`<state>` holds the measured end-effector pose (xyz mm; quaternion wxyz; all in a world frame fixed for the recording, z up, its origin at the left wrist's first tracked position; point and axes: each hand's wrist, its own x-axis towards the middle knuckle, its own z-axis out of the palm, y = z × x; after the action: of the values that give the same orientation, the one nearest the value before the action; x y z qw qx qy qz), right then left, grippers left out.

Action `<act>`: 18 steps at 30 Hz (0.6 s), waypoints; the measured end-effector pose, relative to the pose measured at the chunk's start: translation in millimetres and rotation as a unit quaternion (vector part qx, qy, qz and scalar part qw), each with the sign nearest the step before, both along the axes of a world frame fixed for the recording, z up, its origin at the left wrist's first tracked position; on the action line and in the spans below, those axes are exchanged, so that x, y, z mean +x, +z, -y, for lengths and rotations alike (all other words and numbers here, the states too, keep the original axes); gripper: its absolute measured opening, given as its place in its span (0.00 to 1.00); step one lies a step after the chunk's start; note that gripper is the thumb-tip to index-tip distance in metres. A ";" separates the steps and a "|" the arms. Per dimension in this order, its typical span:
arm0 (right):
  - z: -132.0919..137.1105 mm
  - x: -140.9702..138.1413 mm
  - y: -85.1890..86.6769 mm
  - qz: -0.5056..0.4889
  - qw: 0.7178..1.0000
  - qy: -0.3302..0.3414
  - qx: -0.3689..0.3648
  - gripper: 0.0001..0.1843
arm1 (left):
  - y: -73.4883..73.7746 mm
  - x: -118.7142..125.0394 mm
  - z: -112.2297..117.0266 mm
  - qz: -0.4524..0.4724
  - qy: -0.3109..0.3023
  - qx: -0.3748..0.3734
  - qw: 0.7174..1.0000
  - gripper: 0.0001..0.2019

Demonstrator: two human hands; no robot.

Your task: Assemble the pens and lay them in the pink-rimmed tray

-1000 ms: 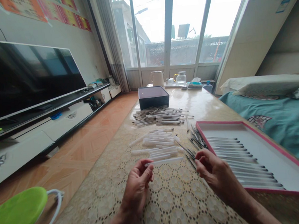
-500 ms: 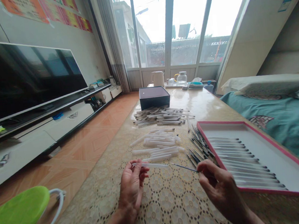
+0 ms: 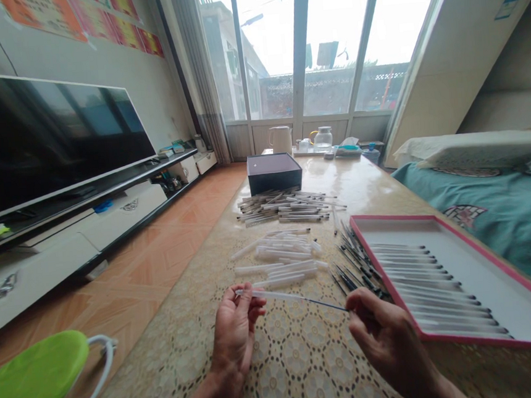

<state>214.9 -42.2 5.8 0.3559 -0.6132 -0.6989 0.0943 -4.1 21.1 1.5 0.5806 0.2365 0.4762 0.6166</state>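
My left hand (image 3: 239, 325) pinches a clear white pen barrel (image 3: 278, 295) by its left end. My right hand (image 3: 384, 331) grips the rear end of a thin dark pen refill (image 3: 325, 304). The refill's tip meets the open right end of the barrel and seems to sit just inside it. Beyond the hands lies a heap of loose pen barrels (image 3: 289, 256). Several dark refills (image 3: 357, 259) lie in a bunch by my right hand. To the right, a pink-rimmed tray (image 3: 482, 236) holds a row of pens (image 3: 450, 294) with dark ends.
Farther back is a pile of pens (image 3: 289, 206) in front of a dark box (image 3: 275, 179). A kettle (image 3: 281, 139) and a glass jar (image 3: 323, 138) stand at the table's far end. A green stool (image 3: 39, 380) is at the lower left.
My right hand has moved slightly left, bringing the refill's tip from a small gap to the barrel's open end. My left hand has stayed in place.
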 end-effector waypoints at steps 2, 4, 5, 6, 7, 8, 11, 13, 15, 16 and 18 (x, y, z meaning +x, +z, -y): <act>-0.2 -1.3 -0.4 -0.003 1.000 0.012 -0.008 0.02 | 0.1 0.5 1.0 0.004 -0.014 0.011 1.000 0.08; -0.8 -4.0 -0.4 -0.005 0.999 0.032 -0.012 0.02 | 0.5 1.6 2.4 0.023 -0.037 0.024 0.999 0.11; -1.2 -5.9 -0.5 -0.006 0.999 0.043 -0.014 0.02 | 0.6 2.5 3.3 0.039 -0.052 0.029 0.997 0.12; -1.4 -8.1 -0.7 -0.009 0.998 0.052 -0.015 0.02 | 0.8 3.6 4.5 0.057 -0.073 0.030 0.995 0.13; -1.4 -10.7 -0.9 -0.013 0.998 0.060 -0.017 0.02 | 0.8 5.2 6.0 0.076 -0.100 0.028 0.992 0.13; -1.1 -13.4 -1.1 -0.019 0.997 0.067 -0.021 0.03 | 0.8 7.0 7.8 0.093 -0.134 0.022 0.986 0.12; 2.1 -21.4 -0.2 -0.042 0.995 0.081 -0.033 0.04 | 0.1 13.9 14.4 0.111 -0.257 0.006 0.960 0.09; 5.1 -24.6 3.2 -0.057 0.993 0.095 -0.041 0.05 | -0.7 17.8 18.3 0.098 -0.324 0.006 0.941 0.08; 6.3 -23.3 8.6 -0.075 0.988 0.118 -0.060 0.08 | -1.7 19.1 19.9 0.095 -0.342 0.002 0.935 0.09; 5.6 -20.3 11.6 -0.083 0.986 0.124 -0.073 0.10 | -2.3 18.5 19.6 0.104 -0.333 -0.005 0.937 0.08; 0.6 -8.9 16.7 -0.077 0.988 0.095 -0.090 0.14 | -3.8 15.5 17.2 0.143 -0.290 -0.029 0.946 0.06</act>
<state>206.0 -42.8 22.5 0.3413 -0.5644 -0.7132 0.2372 11.4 3.8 -2.3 0.8031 0.2567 0.3167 0.4346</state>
